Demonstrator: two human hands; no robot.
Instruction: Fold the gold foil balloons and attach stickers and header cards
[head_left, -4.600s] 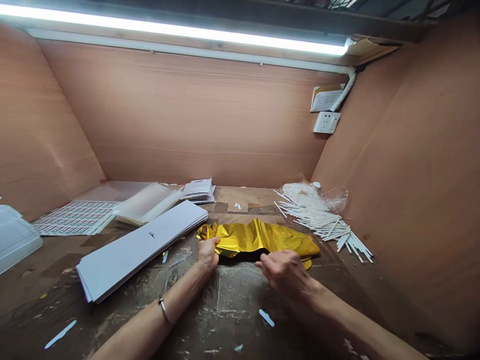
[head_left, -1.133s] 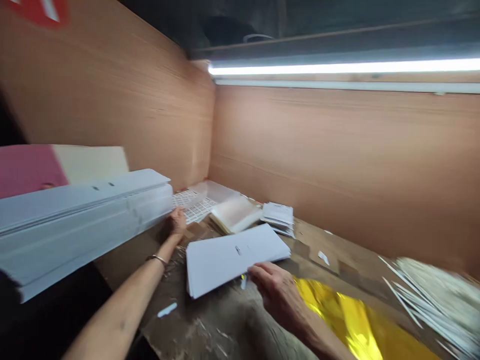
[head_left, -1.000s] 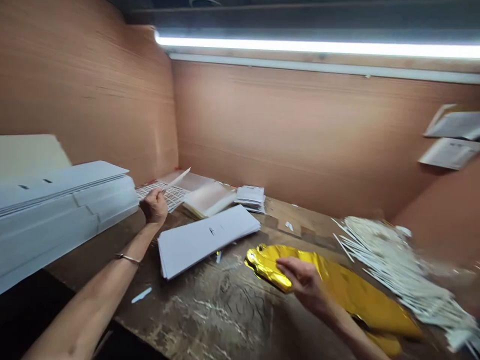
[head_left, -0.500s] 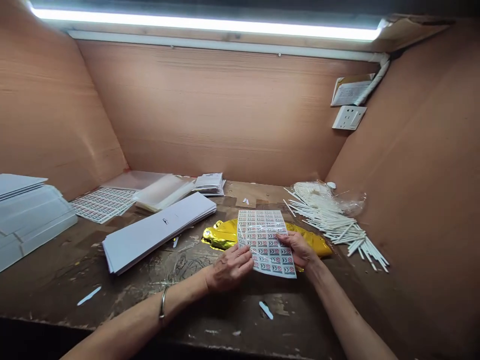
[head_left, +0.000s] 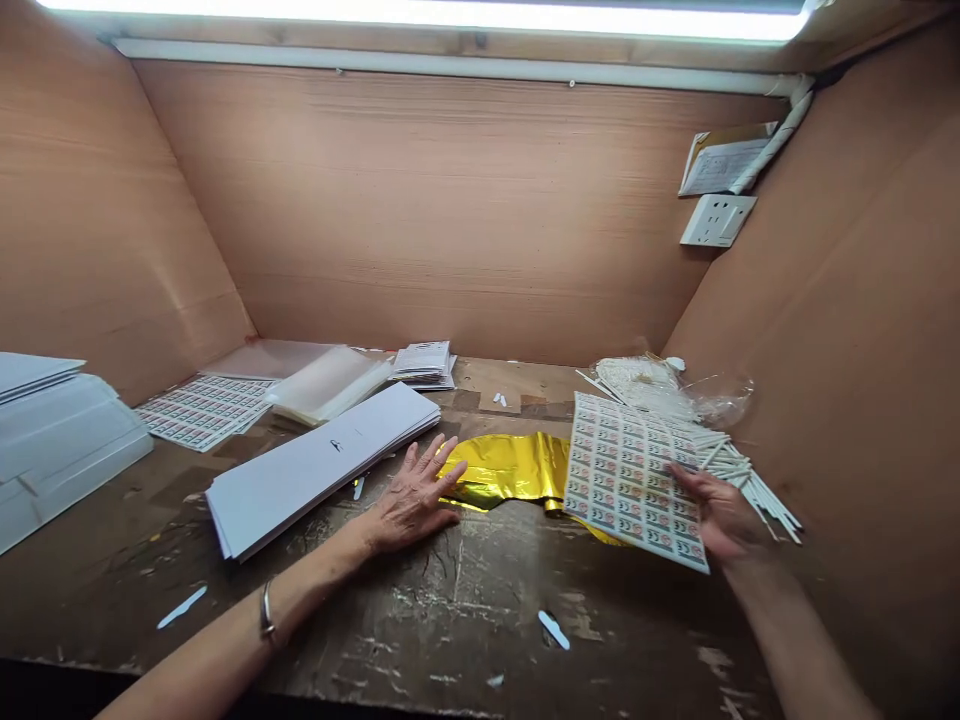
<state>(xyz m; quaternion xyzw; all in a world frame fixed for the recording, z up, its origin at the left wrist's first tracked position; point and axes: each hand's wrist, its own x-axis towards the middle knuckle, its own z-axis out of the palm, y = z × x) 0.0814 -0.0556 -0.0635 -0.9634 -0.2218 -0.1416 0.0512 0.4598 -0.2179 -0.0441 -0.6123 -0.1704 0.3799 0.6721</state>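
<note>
A sheet of printed stickers (head_left: 630, 480) is pinched along its right side by my right hand (head_left: 716, 510), thumb on top. The sheet hangs tilted over the right part of a shiny gold foil piece (head_left: 510, 465) and hides some of it. My left hand (head_left: 416, 495) lies with fingers spread, its fingertips on the left end of the foil. Just beyond the left hand rests a long stack of white cards (head_left: 322, 465).
White sticks (head_left: 739, 470) lie in a loose pile at the right, by a clear plastic bag (head_left: 724, 400). At the left are folded white boxes (head_left: 67, 450), more sticker sheets (head_left: 206, 410) and clear sleeves (head_left: 326, 385). Small white scraps, including one cut-out (head_left: 553, 630), lie near the front edge.
My right hand has carried the sticker sheet to the right, uncovering the gold foil's middle. My left hand has let go of the sheet and moved left, its fingers now spread on the foil.
</note>
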